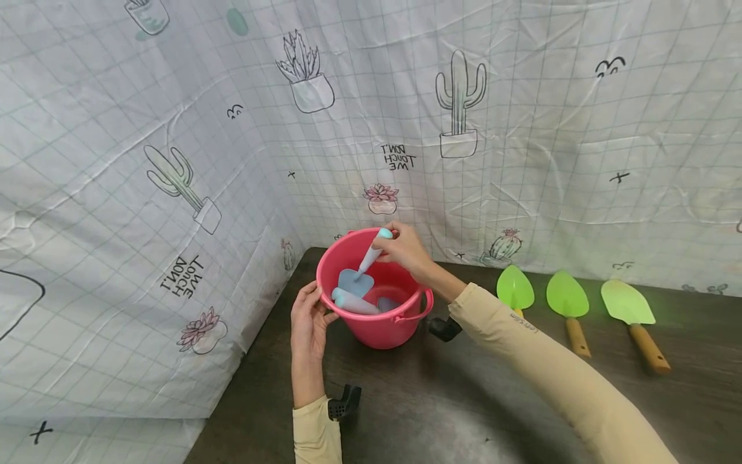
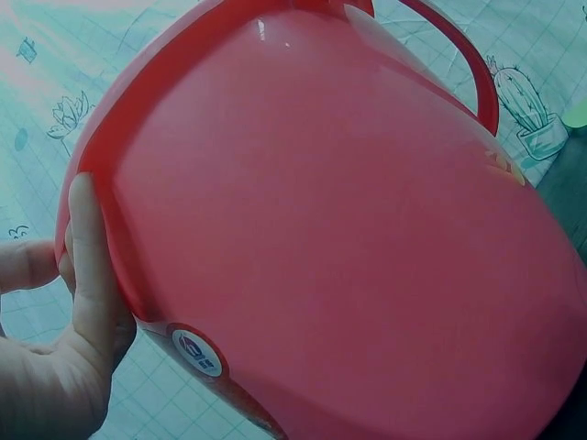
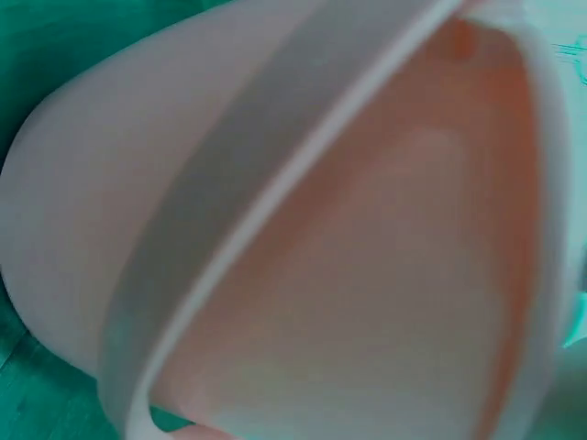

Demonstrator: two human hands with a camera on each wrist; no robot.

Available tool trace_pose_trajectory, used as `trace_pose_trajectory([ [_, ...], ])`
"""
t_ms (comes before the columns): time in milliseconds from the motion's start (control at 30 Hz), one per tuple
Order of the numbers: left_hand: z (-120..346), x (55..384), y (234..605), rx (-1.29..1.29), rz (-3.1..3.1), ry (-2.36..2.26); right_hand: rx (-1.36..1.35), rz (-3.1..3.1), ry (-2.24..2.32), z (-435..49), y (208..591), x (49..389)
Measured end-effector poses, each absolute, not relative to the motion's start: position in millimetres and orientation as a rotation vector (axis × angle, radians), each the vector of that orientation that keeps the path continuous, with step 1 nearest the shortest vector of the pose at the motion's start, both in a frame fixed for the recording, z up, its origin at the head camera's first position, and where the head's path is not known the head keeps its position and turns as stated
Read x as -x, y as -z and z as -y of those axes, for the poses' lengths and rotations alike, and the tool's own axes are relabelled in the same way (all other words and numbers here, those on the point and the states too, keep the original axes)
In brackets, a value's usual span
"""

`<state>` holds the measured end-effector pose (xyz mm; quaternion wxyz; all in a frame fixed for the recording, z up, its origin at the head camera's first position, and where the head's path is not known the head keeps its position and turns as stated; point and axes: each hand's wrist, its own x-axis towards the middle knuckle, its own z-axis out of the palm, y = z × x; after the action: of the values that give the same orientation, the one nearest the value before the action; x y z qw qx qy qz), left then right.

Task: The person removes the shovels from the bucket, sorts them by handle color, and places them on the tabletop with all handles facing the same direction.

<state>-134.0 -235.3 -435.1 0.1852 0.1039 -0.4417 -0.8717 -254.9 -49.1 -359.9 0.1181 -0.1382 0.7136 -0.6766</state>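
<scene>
A pink-red bucket stands on the dark table near its corner, its mouth facing up towards me. My left hand grips its rim on the left side; the left wrist view shows fingers against the outer wall just below the rim. My right hand holds a small blue hand trowel by the teal end of its handle, blade down within the bucket's mouth. A second blue-handled tool lies inside the bucket, its far end partly hidden.
To the right lie three trowels with green blades: a left one whose handle the right sleeve mostly covers, a middle one and a right one with wooden handles. A cactus-print sheet hangs behind and to the left.
</scene>
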Motion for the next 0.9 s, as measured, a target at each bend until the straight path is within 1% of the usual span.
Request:
trace_pose_trajectory([
  [433, 235.0, 134.4, 435.9, -0.273, 1.242, 2.451, 0.344, -2.052, 1.895, 34.2, 351.1, 258.8],
  [900, 233.2, 133.0, 432.9, -0.266, 1.238, 2.456, 0.280, -1.882, 1.986, 19.6, 347.9, 258.3],
])
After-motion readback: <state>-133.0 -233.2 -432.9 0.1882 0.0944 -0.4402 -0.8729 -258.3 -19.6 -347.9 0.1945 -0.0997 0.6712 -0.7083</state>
